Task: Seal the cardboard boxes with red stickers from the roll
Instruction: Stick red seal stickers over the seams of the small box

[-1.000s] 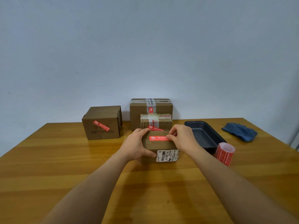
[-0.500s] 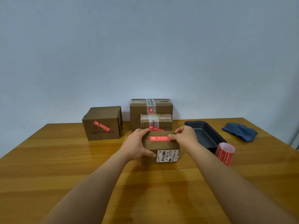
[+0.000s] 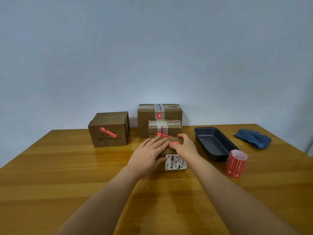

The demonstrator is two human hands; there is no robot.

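four cardboard boxes [image 3: 108,133], one sticker roll [image 3: 236,164], one pan [image 3: 215,145], one cloth [image 3: 252,140]

The brown cardboard cube box [image 3: 109,131], left of the small brown parcel [image 3: 171,150], bore "FOCALLURE" printed upside down on its front. The white shipping label [image 3: 176,162] on that small parcel's front carried a barcode and read "507-P802 T70". Printing on the red stickers [image 3: 108,131] and the red sticker roll [image 3: 236,164] was too small to read.
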